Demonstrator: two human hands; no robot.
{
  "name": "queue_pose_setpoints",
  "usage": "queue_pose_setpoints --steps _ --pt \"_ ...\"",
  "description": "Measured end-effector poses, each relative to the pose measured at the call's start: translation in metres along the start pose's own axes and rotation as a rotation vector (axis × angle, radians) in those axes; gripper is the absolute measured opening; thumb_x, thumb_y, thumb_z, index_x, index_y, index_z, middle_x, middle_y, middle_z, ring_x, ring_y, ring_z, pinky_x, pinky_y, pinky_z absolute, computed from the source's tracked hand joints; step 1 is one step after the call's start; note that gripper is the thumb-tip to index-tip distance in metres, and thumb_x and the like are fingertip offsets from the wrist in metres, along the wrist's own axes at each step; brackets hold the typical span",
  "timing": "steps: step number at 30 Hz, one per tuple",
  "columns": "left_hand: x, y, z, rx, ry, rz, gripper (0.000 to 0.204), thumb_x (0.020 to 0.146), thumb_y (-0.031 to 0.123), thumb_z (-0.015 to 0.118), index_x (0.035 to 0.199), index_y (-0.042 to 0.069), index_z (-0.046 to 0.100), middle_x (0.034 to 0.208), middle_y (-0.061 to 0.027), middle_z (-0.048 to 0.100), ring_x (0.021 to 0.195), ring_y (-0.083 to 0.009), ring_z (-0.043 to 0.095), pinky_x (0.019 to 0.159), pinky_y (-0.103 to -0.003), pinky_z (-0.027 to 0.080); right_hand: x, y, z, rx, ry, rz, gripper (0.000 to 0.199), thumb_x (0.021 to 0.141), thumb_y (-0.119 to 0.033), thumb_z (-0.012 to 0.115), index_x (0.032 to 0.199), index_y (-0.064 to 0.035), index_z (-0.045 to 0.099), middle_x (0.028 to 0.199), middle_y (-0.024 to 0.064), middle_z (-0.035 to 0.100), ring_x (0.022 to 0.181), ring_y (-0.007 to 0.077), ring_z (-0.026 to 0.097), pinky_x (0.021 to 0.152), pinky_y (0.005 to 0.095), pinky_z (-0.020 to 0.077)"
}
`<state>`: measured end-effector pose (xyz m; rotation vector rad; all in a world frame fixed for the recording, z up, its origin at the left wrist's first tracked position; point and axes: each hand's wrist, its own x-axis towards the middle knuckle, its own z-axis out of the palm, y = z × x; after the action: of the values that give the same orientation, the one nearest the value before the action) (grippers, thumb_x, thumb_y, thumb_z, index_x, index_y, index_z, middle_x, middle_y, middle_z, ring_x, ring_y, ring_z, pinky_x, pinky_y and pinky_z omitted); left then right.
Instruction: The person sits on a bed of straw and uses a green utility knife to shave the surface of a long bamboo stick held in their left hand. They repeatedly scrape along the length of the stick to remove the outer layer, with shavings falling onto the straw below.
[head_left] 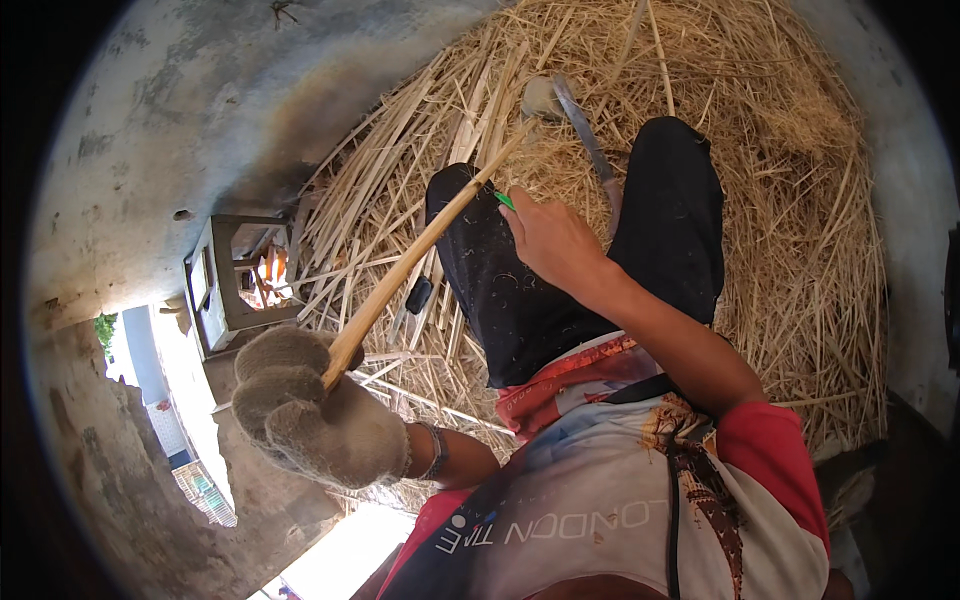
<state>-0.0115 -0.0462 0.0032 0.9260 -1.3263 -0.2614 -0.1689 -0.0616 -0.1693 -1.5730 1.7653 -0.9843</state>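
My left hand (325, 410), in a thick grey-brown knitted glove, is closed around the near end of a long pale wooden stick (408, 262). The stick slants up and away to the right, across my left knee, and its far end thins out. My bare right hand (556, 238) is above my lap, just right of the stick. Its fingers are closed on a small tool with a green handle (504, 200), mostly hidden by the hand, so its kind does not show. Between my knees lies a long, slightly curved metal blade (588, 138), its far end beside a rounded grey stone (541, 98).
Straw-coloured shavings (790, 220) cover the floor around my legs, with long split strips (400, 150) heaped at the left. A small black object (419, 295) lies by my left leg. A wooden frame (240, 320) stands against the worn wall (150, 190).
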Motion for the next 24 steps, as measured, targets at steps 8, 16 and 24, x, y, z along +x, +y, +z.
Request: queue_pose_setpoints --steps 8,16,24 --pt "-0.006 0.009 0.019 0.29 0.177 -0.031 0.021 0.084 0.016 0.051 0.068 0.004 0.052 0.072 -0.0084 0.056 0.056 -0.0161 0.056 0.038 -0.024 0.043 -0.01 -0.017 0.011 0.095 0.079 -0.11 0.023 0.101 -0.023 0.055 0.094 -0.0012 0.053 0.06 0.0244 0.058 0.06 0.0466 0.062 0.055 0.0546 0.0484" --pt "-0.01 0.017 0.026 0.342 0.28 -0.099 0.02 0.082 0.02 0.054 0.068 0.004 0.058 0.073 -0.0083 0.06 0.055 -0.0146 0.056 0.038 -0.025 0.042 -0.002 0.005 0.011 0.077 0.057 -0.102 0.02 0.1 -0.021 0.055 0.097 -0.0014 0.053 0.061 0.0272 0.059 0.063 0.0468 0.065 0.058 0.057 0.0496" --pt "-0.002 0.013 0.029 0.376 0.301 -0.075 0.03 0.084 0.03 0.057 0.071 0.004 0.061 0.07 -0.0094 0.06 0.052 -0.0166 0.057 0.039 -0.025 0.045 0.026 0.045 0.029 -0.036 0.007 0.021 0.024 0.102 -0.018 0.048 0.102 0.0045 0.054 0.072 0.0301 0.063 0.069 0.0491 0.065 0.059 0.0563 0.0507"
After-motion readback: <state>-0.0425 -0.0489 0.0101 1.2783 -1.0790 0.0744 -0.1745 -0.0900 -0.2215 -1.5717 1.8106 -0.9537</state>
